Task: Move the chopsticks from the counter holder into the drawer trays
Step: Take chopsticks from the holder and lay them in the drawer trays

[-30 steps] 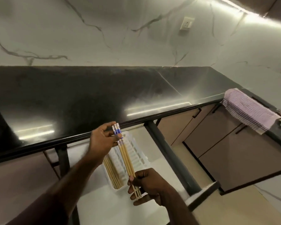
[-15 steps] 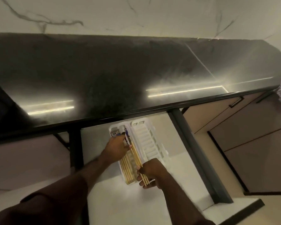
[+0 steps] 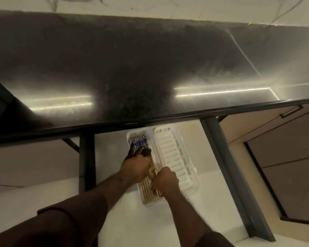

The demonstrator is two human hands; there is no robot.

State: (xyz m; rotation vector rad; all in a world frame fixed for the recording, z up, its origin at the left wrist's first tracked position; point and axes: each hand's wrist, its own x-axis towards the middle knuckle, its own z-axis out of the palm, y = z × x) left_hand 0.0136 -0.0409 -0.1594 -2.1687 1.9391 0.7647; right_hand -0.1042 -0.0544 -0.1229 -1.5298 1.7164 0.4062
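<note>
Lowered since prior frame: chopsticks [image 3: 151, 182] now in tray [image 3: 151, 203] w/ both hands; left hand [image 3: 136, 166] pressing, right hand [image 3: 165, 182] gripping ends, beside lid [image 3: 175, 157].

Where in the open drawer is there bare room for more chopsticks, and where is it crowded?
The slotted right tray lies bare, bordered by the drawer's grey side rail. The drawer floor nearer than the trays is bare too. The left tray is crowded: chopsticks fill it, with the left hand and right hand over them.
</note>
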